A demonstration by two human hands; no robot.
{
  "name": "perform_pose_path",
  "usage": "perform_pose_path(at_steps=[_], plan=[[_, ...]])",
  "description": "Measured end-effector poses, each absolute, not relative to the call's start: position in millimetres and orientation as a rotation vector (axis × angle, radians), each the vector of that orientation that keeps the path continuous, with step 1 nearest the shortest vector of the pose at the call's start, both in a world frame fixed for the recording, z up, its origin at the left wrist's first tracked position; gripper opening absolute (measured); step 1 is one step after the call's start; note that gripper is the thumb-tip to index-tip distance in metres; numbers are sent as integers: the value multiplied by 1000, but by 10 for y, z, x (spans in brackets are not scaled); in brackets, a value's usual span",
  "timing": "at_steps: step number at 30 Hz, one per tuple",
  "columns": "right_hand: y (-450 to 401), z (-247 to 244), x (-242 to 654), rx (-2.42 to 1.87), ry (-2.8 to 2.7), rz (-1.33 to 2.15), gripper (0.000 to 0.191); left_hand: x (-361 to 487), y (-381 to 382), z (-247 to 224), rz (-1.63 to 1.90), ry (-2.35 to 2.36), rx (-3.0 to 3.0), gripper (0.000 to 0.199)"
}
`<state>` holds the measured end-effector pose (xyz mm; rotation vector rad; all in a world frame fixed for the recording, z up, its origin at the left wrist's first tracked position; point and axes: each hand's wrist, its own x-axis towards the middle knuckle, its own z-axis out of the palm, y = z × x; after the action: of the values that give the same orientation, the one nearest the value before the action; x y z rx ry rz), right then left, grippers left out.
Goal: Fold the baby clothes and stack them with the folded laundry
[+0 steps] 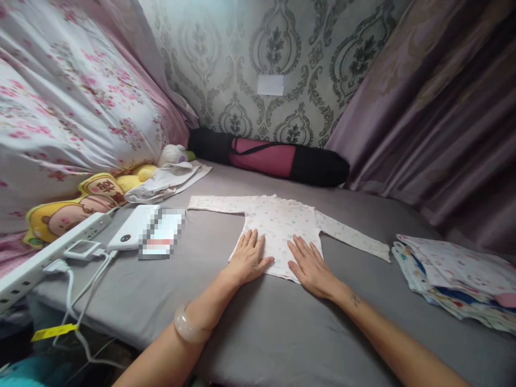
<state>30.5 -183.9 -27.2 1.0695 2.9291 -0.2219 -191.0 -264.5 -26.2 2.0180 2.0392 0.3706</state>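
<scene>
A small white long-sleeved shirt (282, 215) with a faint print lies spread flat on the grey bed sheet (355, 215), its neck pointing away from me and both sleeves stretched out sideways. My left hand (250, 258) rests flat on its lower left part, fingers spread, with a pale bangle on the wrist. On the lower right part lies my right hand (309, 264), also flat with the fingers apart. Neither hand grips the cloth. The parts of the hem under my palms are hidden.
A pile of folded clothes (455, 279) sits at the right. To the left are a white power bank (131, 228), a blurred-out flat object (162, 234), a power strip (52, 258) with cables, and yellow plush toys (68, 215). A black and maroon long bag (266, 157) lies along the wall.
</scene>
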Motion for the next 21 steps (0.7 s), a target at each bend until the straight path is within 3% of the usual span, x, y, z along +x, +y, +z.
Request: perform_pose_path(at_steps=[6,10,13,21], plan=[[-2000,-116,373,833,2884,-460,61,-1885,-2654,-221,283,2049,2014,76],[-1773,-95,184,815,2826,-644,64,-1884,-2653,-227,245,2043,2047,90],[-1516,-148,-118,914,2831,-587,67,-1897,-2654,-226,264,2021,2054,102],[-856,-321,-899,1146,2874,-295,63,-1916,-2638,-236,331,1980,1988,104]])
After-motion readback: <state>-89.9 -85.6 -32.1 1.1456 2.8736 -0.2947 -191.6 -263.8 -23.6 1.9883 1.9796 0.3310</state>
